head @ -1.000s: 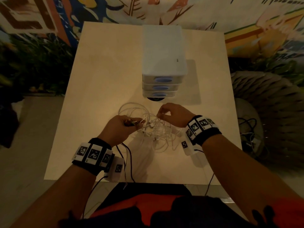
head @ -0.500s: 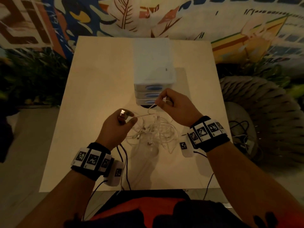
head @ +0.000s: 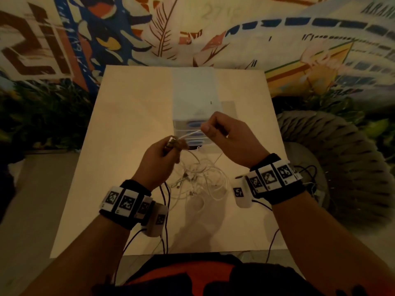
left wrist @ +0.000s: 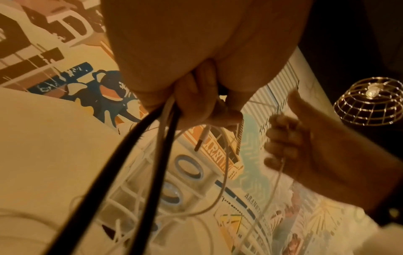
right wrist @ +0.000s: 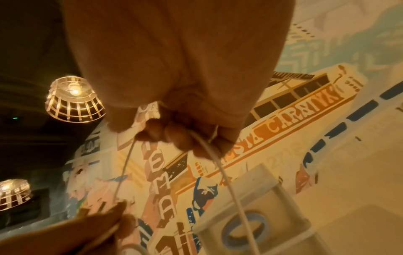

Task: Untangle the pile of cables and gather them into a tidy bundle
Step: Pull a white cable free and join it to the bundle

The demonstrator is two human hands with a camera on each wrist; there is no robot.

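A tangle of thin white cables (head: pixel 199 178) lies on the pale table (head: pixel 119 159) just in front of me. My left hand (head: pixel 175 146) is raised above the pile's left side and grips one white cable near its metal plug (head: pixel 171 142). My right hand (head: pixel 205 130), higher and to the right, pinches the same white strand (head: pixel 190 134), which runs taut between the two hands. In the left wrist view, my left hand (left wrist: pixel 196 107) has its fingers curled round white cable, and a connector end (left wrist: pixel 201 138) dangles below. In the right wrist view, the white cable (right wrist: pixel 220 165) hangs from my right hand's pinching fingers (right wrist: pixel 174 136).
A white drawer unit (head: pixel 193 95) with blue handles stands on the table behind the hands. Black wires (head: pixel 165 221) from the wrist cameras trail over the table's near edge. A woven pouf (head: pixel 337 159) sits on the floor at right. Wire-cage lamps (right wrist: pixel 74 98) hang overhead.
Both hands have risen from the pile and moved apart, drawing one white cable out taut between them. The left hand now holds its plug end up.
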